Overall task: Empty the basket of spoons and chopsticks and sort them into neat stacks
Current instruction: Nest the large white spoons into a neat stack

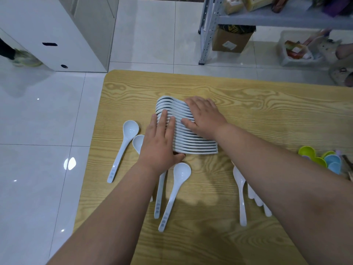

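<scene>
White spoon stack (193, 143) half-covered by left hand (160, 144), right hand (204, 115).

A wooden table (277, 115) with pale yellow grain carries a long row of nested white spoons (194, 146) near its middle. Left of that row lies a single white spoon (122, 150), and a second spoon bowl (138, 142) shows between the two. On the near side of the row lie two more white spoons (180, 172), to its near right a few others (240, 186), and far to its right, at the table's edge, a cluster of green and blue spoons (307, 152).
</scene>
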